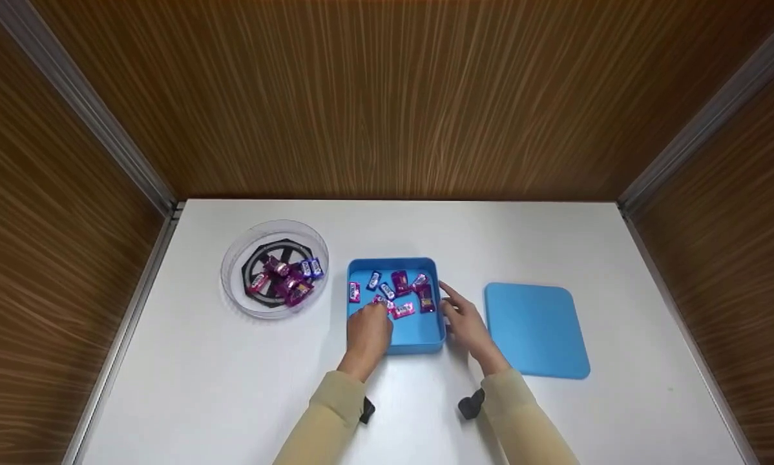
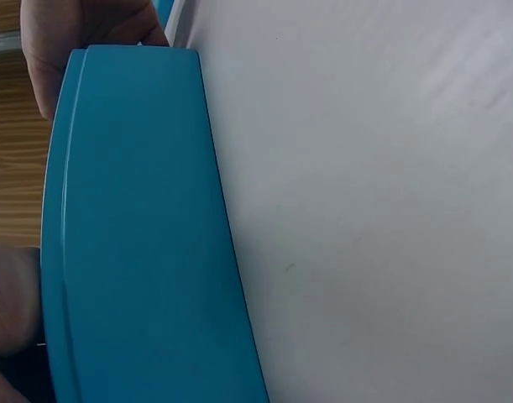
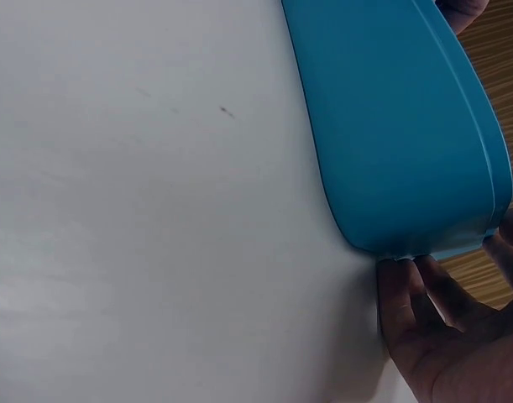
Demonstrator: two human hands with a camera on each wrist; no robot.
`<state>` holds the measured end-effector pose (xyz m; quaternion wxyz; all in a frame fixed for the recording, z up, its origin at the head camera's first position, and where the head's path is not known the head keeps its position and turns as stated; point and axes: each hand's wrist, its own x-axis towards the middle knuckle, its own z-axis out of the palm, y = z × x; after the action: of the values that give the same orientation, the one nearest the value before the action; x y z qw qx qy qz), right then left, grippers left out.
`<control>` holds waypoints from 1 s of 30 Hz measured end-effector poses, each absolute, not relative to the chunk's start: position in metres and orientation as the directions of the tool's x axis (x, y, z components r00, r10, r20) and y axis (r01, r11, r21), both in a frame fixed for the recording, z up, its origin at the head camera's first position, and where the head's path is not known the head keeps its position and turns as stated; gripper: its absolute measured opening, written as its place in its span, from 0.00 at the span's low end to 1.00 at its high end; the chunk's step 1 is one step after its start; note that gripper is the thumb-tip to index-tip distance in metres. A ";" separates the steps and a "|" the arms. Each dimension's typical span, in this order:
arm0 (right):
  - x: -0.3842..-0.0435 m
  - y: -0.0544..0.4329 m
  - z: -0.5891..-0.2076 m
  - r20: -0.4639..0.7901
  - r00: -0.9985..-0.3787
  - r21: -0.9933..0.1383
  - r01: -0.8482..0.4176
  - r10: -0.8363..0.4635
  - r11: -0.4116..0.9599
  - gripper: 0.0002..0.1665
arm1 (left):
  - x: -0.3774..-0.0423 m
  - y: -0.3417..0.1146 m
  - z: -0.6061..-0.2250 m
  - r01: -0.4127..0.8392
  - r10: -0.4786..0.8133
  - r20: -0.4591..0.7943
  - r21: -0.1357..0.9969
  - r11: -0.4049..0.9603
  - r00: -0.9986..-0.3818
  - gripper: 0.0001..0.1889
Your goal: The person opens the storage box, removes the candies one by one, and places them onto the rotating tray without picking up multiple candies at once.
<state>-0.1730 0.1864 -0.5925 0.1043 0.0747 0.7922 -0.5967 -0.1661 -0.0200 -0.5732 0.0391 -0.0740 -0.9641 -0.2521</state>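
A blue square box [image 1: 419,334] sits mid-table, several small wrapped candies [image 1: 404,310] in purple, pink and dark blue wrappers scattered on its floor. My left hand [image 1: 369,332] reaches over the box's near left side, fingers bent downward beside a pink candy [image 1: 382,301]. Its fingertips are hidden, so whether it pinches a candy cannot be told; the left wrist view has the box wall [image 2: 138,218] in the way. From the right, my right hand [image 1: 468,326] touches the outer side of the box; in the right wrist view its fingers [image 3: 441,290] rest against that wall.
A clear round dish [image 1: 232,300] at the left holds more wrapped candies [image 1: 290,281] over a dark pattern. To the right of the box lies a flat blue lid [image 1: 537,330]. Wood-grain panels [image 1: 387,103] stand at the back and both sides of the white table [image 1: 187,387].
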 end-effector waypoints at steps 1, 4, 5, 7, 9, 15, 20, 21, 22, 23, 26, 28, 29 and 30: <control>-0.173 0.187 -0.592 -0.257 -0.966 -0.930 0.246 -0.006 0.275 0.28 | -0.166 -0.020 -0.573 0.167 0.125 0.119 0.473 0.865 -0.985 0.04; -0.172 0.187 -0.587 -0.262 -0.965 -0.934 0.245 -0.030 0.260 0.29 | -0.165 -0.019 -0.572 0.178 0.123 0.146 0.457 0.872 -0.982 0.04; -0.173 0.188 -0.587 -0.261 -0.965 -0.936 0.244 -0.035 0.252 0.29 | -0.165 -0.019 -0.571 0.181 0.123 0.152 0.459 0.870 -0.981 0.04; -0.173 0.188 -0.587 -0.258 -0.965 -0.940 0.241 -0.039 0.240 0.29 | -0.164 -0.020 -0.570 0.186 0.124 0.160 0.462 0.867 -0.979 0.03; -0.174 0.188 -0.592 -0.245 -0.969 -0.941 0.228 -0.041 0.248 0.29 | -0.164 -0.021 -0.568 0.194 0.125 0.176 0.461 0.866 -0.976 0.03; -0.174 0.186 -0.594 -0.237 -0.971 -0.932 0.224 -0.012 0.286 0.29 | -0.163 -0.024 -0.562 0.219 0.122 0.231 0.457 0.862 -0.965 0.03; -0.174 0.186 -0.593 -0.257 -0.966 -0.924 0.245 -0.004 0.293 0.29 | -0.161 -0.027 -0.554 0.220 0.111 0.244 0.482 0.848 -0.963 0.02; -0.174 0.186 -0.593 -0.263 -0.965 -0.923 0.251 -0.003 0.291 0.29 | -0.161 -0.027 -0.552 0.218 0.108 0.242 0.490 0.844 -0.964 0.03; -0.174 0.186 -0.593 -0.267 -0.964 -0.922 0.254 -0.005 0.291 0.28 | -0.161 -0.028 -0.550 0.216 0.105 0.241 0.499 0.839 -0.965 0.03; -0.174 0.186 -0.593 -0.270 -0.963 -0.922 0.256 -0.007 0.290 0.29 | -0.161 -0.029 -0.548 0.214 0.101 0.240 0.510 0.833 -0.966 0.03; -0.175 0.186 -0.593 -0.274 -0.962 -0.923 0.258 -0.015 0.286 0.29 | -0.161 -0.034 -0.544 0.209 0.082 0.250 0.542 0.814 -0.965 0.03; -0.175 0.186 -0.594 -0.273 -0.962 -0.924 0.257 -0.019 0.284 0.29 | -0.162 -0.038 -0.541 0.208 0.057 0.273 0.566 0.798 -0.960 0.03; -0.175 0.187 -0.594 -0.272 -0.962 -0.924 0.255 -0.019 0.285 0.29 | -0.163 -0.041 -0.540 0.207 0.042 0.286 0.575 0.792 -0.957 0.03; -0.175 0.187 -0.595 -0.269 -0.963 -0.924 0.253 -0.019 0.286 0.29 | -0.164 -0.043 -0.539 0.207 0.027 0.302 0.583 0.786 -0.953 0.02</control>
<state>-0.1751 0.1865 -0.5946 0.1146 0.0739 0.7935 -0.5931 -0.1637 -0.0435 -0.5388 0.1401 -0.0626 -0.9345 -0.3213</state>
